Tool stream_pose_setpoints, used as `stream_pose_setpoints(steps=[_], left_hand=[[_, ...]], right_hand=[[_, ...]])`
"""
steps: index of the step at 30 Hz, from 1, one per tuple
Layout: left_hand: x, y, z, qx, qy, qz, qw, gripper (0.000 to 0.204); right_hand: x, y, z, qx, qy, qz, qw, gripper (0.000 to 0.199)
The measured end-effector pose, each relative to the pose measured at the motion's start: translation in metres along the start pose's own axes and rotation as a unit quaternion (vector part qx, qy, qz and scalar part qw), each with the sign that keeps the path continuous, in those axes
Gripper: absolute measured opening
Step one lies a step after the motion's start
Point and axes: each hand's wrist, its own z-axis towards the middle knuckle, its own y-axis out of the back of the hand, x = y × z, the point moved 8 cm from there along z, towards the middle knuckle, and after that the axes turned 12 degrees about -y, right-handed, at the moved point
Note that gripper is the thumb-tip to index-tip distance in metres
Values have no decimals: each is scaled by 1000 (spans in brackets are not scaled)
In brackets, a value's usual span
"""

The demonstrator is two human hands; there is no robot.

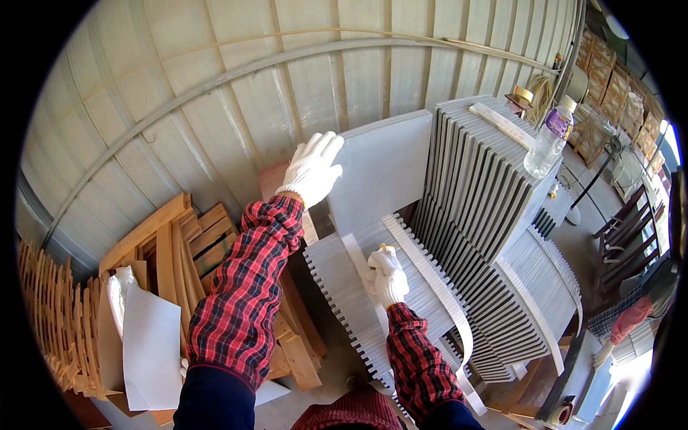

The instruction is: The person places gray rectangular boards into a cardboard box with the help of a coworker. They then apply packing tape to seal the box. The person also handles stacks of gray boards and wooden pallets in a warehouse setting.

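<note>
My left hand, in a white knit glove, is open with its fingers stretched out. It is at the upper left edge of an upright flat grey panel. My right hand, gloved too, is closed over a stack of grey slabs with notched edges. Beneath it a flat white strip runs along the slabs; whatever the fingers grip is hidden. A second white strip lies to the right and curls down over the near end of the stack.
Tall rows of grey slabs stand at right, topped by a clear bottle with a purple label. Wooden boards and a white sheet are at left. A corrugated wall closes the far side. Another person's sleeve shows far right.
</note>
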Motion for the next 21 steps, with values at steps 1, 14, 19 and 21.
stream_pose_setpoints(steps=[1, 14, 19, 21], left_hand=[[6, 0, -5, 5, -3, -8, 1000, 60], [9, 4, 15, 49, 35, -160, 985, 49], [22, -2, -6, 14, -57, -72, 996, 47], [13, 2, -1, 23, -9, -100, 995, 48]], right_hand=[[1, 1, -12, 12, -175, 124, 977, 28], [252, 110, 140, -127, 210, 450, 858, 35], [270, -16, 43, -231, 280, 320, 875, 19], [241, -67, 22, -225, 327, 202, 895, 22]])
